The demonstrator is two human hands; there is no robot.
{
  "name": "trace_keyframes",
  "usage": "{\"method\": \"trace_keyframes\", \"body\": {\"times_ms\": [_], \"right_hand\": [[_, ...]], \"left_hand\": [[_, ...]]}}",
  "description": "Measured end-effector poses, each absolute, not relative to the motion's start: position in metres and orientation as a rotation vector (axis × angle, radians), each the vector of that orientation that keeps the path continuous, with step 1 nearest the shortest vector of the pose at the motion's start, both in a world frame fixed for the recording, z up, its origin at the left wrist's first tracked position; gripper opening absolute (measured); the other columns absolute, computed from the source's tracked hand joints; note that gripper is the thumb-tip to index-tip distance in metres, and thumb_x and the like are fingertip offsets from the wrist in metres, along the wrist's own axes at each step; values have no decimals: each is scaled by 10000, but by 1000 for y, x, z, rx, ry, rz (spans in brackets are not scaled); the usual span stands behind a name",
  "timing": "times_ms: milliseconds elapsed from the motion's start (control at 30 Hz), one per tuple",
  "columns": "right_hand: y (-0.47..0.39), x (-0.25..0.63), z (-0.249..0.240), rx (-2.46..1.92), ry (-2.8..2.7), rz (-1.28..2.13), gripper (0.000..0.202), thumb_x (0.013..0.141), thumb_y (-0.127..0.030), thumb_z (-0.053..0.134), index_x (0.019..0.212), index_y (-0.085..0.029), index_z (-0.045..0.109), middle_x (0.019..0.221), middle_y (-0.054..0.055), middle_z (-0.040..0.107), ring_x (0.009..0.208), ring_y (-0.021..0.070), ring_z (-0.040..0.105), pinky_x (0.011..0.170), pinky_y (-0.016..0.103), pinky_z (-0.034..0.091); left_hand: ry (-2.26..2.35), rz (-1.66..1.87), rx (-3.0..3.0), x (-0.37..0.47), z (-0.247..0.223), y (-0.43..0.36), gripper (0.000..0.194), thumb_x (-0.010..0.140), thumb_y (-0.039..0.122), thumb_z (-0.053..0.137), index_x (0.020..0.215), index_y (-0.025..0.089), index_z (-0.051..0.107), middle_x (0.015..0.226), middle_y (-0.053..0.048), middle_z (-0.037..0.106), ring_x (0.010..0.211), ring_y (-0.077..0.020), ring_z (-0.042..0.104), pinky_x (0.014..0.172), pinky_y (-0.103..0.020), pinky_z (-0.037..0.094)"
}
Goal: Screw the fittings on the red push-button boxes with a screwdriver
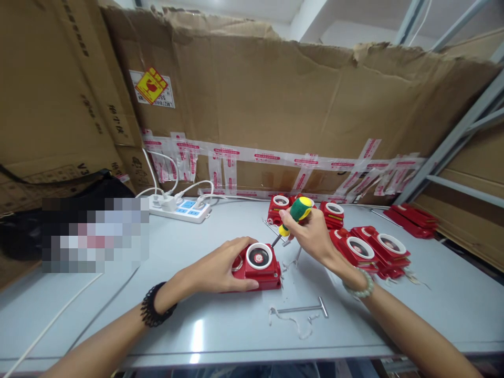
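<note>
A red box-shaped device (262, 276) with a white ring round a dark disc lies on the table. My left hand (220, 265) is wrapped round its left side, thumb along the front and fingers over the back. In my right hand (312, 235) is a yellow-and-green screwdriver (301, 208), tilted, its shaft pointing down to the back right corner of the device. Whether the tip sits in a screw cannot be made out. A metal T-shaped rod (299, 308) with white string lies in front, to the right of the device.
Several more red devices (360, 248) stand at the right and behind my right hand. A white power strip (179, 209) with cables is at the back left, near a black bag (23, 231). Taped cardboard (252, 94) walls the back; a metal shelf frame (444, 144) rises at right.
</note>
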State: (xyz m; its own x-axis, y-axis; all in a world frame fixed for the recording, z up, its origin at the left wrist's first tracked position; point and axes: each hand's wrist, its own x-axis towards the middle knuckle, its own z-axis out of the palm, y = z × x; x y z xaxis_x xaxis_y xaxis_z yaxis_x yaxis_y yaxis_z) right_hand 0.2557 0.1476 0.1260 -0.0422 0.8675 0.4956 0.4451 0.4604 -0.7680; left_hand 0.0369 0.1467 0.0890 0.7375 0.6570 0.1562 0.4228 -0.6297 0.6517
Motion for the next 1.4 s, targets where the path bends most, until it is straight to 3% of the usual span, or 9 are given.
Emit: {"method": "trace_keyframes", "body": {"times_ms": [467, 733, 833, 933, 1000, 1133, 1267, 1400], "right_hand": [[152, 253, 131, -1204, -1726, 480, 362, 815, -451, 535, 600, -161, 516, 529, 10, 563, 461, 107, 504, 439, 224, 401], [154, 245, 150, -1187, -2026, 561, 235, 793, -330, 515, 629, -163, 503, 535, -27, 490, 488, 89, 442, 448, 216, 343], [150, 245, 154, -1182, -2049, 517, 154, 772, -307, 529, 787, -157, 561, 588, -32, 489, 521, 95, 452, 475, 220, 360], [147, 246, 155, -1163, -1971, 349, 444, 732, -275, 583, 1148, -186, 456, 663, -52, 486, 547, 100, 461, 513, 227, 381], [146, 248, 156, -1163, -1956, 230, 543, 731, -269, 604, 1214, -201, 365, 684, -59, 478, 546, 100, 457, 533, 231, 383], [146, 247, 159, -1212, -2076, 57, 357, 811, -357, 564, 1093, -205, 406, 667, -45, 507, 541, 111, 462, 547, 239, 356], [146, 243, 163, -1307, -2120, -181, 303, 879, -474, 436, 1001, -197, 452, 689, 5, 569, 588, 150, 511, 550, 252, 326], [143, 239, 167, -1345, -2116, -219, 223, 926, -392, 359, 947, -198, 466, 681, 12, 593, 580, 149, 522, 563, 251, 320]], "left_hand": [[806, 493, 2335, 36, 88, 147, 569, 713, 412, 688, 1202, 231, 459, 1181, -88, 550, 1032, -278, 532, 888, -409, 432], [813, 495, 2334, 37, 88, 148, 575, 710, 423, 688, 1202, 233, 459, 1180, -81, 553, 1026, -276, 538, 886, -413, 440], [822, 493, 2334, 36, 89, 147, 575, 706, 417, 694, 1200, 233, 463, 1174, -73, 561, 1021, -269, 547, 880, -402, 448], [815, 499, 2342, 36, 88, 146, 639, 707, 422, 690, 1262, 246, 427, 1237, -78, 532, 1075, -280, 530, 915, -413, 434], [805, 499, 2358, 35, 88, 147, 702, 713, 439, 682, 1320, 265, 375, 1290, -82, 496, 1124, -290, 503, 956, -429, 410], [818, 477, 2398, 34, 88, 147, 726, 724, 462, 669, 1350, 287, 345, 1289, -83, 492, 1135, -294, 492, 966, -439, 403], [879, 488, 2406, 37, 88, 145, 683, 741, 504, 644, 1330, 286, 374, 1267, -78, 517, 1102, -291, 512, 951, -438, 411], [920, 526, 2334, 40, 87, 144, 581, 777, 536, 593, 1272, 274, 440, 1225, -72, 544, 1062, -272, 533, 923, -419, 428]]}}
